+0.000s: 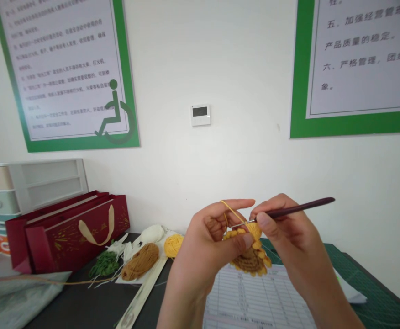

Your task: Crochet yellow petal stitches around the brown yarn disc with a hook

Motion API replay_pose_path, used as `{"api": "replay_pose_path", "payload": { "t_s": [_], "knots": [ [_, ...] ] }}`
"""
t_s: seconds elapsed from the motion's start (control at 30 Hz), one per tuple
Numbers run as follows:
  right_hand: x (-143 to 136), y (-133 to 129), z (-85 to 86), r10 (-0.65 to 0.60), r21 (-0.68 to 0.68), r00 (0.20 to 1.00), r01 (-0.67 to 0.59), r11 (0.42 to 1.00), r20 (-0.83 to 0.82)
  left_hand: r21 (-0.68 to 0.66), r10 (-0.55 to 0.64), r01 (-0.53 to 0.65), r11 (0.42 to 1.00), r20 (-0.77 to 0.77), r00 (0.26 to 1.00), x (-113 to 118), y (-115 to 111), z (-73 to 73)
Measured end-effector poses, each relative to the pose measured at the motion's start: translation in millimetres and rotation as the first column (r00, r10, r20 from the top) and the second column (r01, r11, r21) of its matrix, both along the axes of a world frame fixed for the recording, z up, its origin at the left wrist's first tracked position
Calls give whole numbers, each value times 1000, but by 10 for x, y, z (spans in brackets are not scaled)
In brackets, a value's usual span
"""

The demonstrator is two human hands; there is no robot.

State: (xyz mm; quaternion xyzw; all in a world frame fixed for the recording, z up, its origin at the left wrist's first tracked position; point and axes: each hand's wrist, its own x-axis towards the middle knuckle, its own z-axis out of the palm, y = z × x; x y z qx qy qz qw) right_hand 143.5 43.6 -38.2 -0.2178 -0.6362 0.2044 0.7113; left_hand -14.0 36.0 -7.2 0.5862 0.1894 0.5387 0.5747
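Above a printed sheet, my left hand (217, 235) pinches a round crochet piece (251, 260) with a brown centre and yellow petals between thumb and fingers. A yellow yarn strand (232, 210) runs over its raised index finger. My right hand (285, 228) is closed around a crochet hook (299, 207) with a dark handle; its thin metal tip lies at the upper edge of the piece, by the yellow yarn. The two hands are close together, with the right fingertips at the yellow edge.
Brown yarn (141, 261), green yarn (104, 265), a yellow ball (173, 246) and a ruler (145, 292) lie left. Behind them stand red gift bags (80, 233) and drawers (49, 183). The printed sheet (255, 301) and a green mat (374, 288) lie below and right.
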Motion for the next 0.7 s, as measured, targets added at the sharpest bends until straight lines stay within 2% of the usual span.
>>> {"api": "replay_pose_path", "payload": {
  "t_s": [0.17,0.3,0.43,0.6,0.7],
  "knots": [
    [54,-56,43,59,-168,998,-62,984,-26,-11,-24,24,1000,-7,1000,-12,49,-9],
    [93,-30,52,71,-223,997,-78,972,-40,-27,-24,23,999,-26,999,-15,94,-11],
    [156,16,47,118,-239,993,-121,964,-24,-30,-31,30,999,-50,998,-2,97,-8],
    [206,26,43,38,-172,998,-29,985,49,4,21,-21,1000,-56,998,36,100,-33],
    [214,29,41,29,-144,997,-19,989,66,20,42,-41,999,-55,998,58,115,-49]
  ]
}}
